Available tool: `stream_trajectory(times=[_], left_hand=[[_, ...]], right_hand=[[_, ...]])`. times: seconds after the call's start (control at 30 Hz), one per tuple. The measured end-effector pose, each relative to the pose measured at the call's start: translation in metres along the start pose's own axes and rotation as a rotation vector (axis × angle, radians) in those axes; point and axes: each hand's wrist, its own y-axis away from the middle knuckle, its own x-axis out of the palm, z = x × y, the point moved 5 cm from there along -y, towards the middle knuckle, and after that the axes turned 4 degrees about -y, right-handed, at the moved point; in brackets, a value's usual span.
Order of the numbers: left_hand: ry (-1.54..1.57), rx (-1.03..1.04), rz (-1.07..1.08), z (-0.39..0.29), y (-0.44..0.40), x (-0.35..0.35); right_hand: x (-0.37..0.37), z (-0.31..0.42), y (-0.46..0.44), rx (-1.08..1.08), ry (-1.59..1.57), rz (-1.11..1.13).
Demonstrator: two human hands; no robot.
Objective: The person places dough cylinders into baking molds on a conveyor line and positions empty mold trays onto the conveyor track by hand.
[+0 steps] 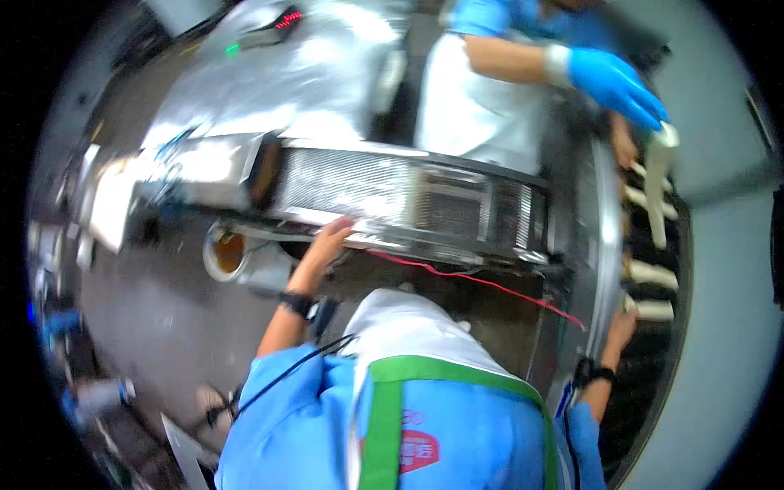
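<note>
My left hand (331, 239) rests on the near edge of a metal conveyor (351, 184) with a mesh-like surface, its fingers closed over the rim. At the right, my right hand (622, 325) is closed on the near end of a pale dough strip (652, 310), which lies over a dark trough (653, 367). Another pale strip (653, 273) lies just beyond it. A red cord (482, 281) hangs along the conveyor's near side.
Across the conveyor, a co-worker's blue-gloved hand (616, 86) holds a long pale strip (658, 188) hanging down. A shiny metal table (269, 90) stands at the upper left. A white bucket (227, 251) with brown contents is below the conveyor.
</note>
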Motion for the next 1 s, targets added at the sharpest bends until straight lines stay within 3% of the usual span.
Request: stream_trajectory(times=[0.03,0.1,0.13,0.27,0.43,0.5,0.6,0.67,0.83,1.0], left_hand=[[-0.028,0.013,0.032,-0.012,0.005,0.004],[-0.061,-0.02,-0.03,-0.021,0.006,0.006],[-0.117,0.023,0.031,-0.029,0.009,0.013],[-0.083,0.014,0.074,0.002,-0.016,-0.003],[-0.152,0.046,0.034,-0.016,-0.016,0.002],[-0.198,0.12,0.057,-0.039,-0.006,0.019],[-0.226,0.083,0.104,-0.022,-0.03,0.019],[-0.254,0.178,0.224,-0.052,-0.006,0.051],[-0.518,0.219,0.377,-0.074,-0.037,0.114],[-0.425,0.28,0.679,-0.095,-0.06,0.208]], right_hand=[[0.009,-0.019,-0.006,0.011,0.019,-0.008],[-0.017,0.03,0.012,0.105,-0.092,0.072],[-0.013,0.016,0.009,0.155,0.016,0.057],[-0.014,0.02,0.001,0.012,0.179,-0.005],[-0.008,0.014,0.012,-0.019,0.189,0.005],[-0.01,0.02,0.031,-0.141,0.267,-0.118],[-0.025,0.005,0.068,0.093,0.204,-0.091],[-0.04,-0.022,0.093,0.183,0.213,-0.157],[-0.082,-0.102,0.164,0.437,0.338,-0.205],[-0.106,-0.158,0.241,0.648,0.403,-0.277]])
